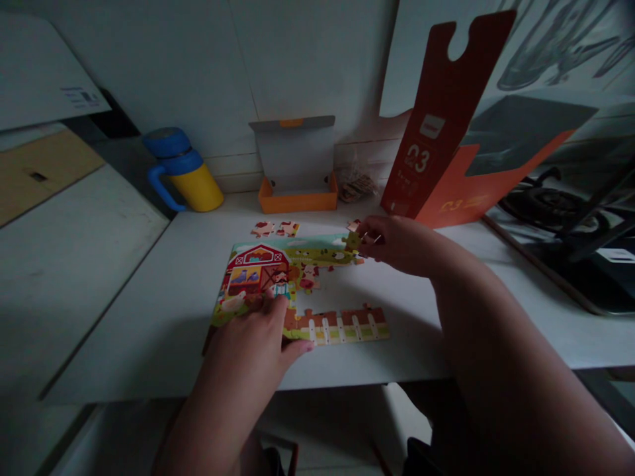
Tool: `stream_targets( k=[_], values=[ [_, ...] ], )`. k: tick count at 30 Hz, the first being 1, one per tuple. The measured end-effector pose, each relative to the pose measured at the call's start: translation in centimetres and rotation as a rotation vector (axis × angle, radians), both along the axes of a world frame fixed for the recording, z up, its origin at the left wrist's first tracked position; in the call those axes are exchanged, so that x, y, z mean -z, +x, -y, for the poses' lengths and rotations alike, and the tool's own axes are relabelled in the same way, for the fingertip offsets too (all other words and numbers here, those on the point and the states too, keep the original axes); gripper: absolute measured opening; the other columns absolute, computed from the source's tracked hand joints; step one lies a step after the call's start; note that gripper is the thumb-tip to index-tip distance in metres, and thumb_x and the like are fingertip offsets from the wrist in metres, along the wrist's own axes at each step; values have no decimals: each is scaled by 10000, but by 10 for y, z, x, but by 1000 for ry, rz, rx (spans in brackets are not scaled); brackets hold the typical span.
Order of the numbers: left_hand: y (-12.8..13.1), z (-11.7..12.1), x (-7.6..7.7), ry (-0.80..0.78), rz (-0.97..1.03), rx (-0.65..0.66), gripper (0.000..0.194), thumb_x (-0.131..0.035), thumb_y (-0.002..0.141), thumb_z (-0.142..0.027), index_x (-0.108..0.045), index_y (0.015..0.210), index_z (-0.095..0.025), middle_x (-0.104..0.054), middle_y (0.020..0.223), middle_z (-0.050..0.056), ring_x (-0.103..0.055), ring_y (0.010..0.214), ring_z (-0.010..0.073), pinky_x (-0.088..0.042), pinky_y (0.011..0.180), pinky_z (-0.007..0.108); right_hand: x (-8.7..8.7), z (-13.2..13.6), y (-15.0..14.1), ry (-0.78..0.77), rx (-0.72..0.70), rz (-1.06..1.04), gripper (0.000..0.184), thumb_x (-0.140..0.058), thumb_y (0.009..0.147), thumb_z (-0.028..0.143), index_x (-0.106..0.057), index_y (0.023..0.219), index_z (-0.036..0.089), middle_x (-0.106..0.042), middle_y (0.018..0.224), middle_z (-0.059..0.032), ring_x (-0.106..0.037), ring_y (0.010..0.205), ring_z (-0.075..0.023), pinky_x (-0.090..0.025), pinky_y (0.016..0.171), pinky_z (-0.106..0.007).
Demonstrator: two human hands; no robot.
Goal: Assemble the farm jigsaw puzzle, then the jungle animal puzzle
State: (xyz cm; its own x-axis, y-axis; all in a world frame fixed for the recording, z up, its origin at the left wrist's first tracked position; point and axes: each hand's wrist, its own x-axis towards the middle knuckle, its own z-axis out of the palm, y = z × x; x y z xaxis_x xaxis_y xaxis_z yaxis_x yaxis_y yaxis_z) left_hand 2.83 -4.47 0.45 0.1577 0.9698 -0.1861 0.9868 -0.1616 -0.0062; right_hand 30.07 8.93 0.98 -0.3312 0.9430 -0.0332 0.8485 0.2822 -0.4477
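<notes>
At the upper right edge of the partly assembled, multicoloured farm-scene puzzle (262,254) on the white bench (401,304), the right hand (394,241) pinched a flat, olive-green interlocking piece (352,240). The left hand (260,330) lay on the puzzle, thumb spread. The piece appeared light and stiff, with bendable tabs; its edges suited the grip.

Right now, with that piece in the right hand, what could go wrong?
The right hand holds a puzzle piece right by the green strip, so a slip could drop it or knock that strip loose. The left hand lies over the puzzle; dragging it might shift joined pieces. The fence strip juts out past a gap, so a brush might part it.
</notes>
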Motion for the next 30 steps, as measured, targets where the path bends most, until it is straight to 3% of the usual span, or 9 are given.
stream_targets(
  k=[4,10,18,30],
  values=[
    [1,0,-1,16,-1,12,376,-733,940,-498,-635,1132,-190,-784,1114,153,-773,947,341,-574,773,410,-1,10,-25,-226,-242,-242,307,-759,883,297,-729,1181,229,-803,917,-9,-703,755,-170,-462,634,-265],
    [1,1,-2,22,1,16,395,-745,932,-516,-643,1125,-186,-785,1113,162,-771,944,334,-567,774,398,12,25,-57,-346,-314,-271,319,-763,829,213,-764,1149,226,-800,935,-1,-682,767,-162,-441,646,-263],
    [-1,2,0,18,18,20,403,-747,931,-516,-629,1138,-191,-794,1069,143,-776,904,347,-563,737,405,23,28,-66,-304,-338,-333,226,-734,872,263,-763,1093,228,-787,878,3,-667,746,-155,-428,637,-258],
    [-1,4,0,28,19,18,403,-752,931,-505,-643,1152,-186,-794,1082,148,-777,915,342,-573,751,404,16,34,-72,-199,-342,-124,261,-747,893,278,-823,1143,261,-803,894,3,-641,703,-148,-393,634,-272]
  ],
)
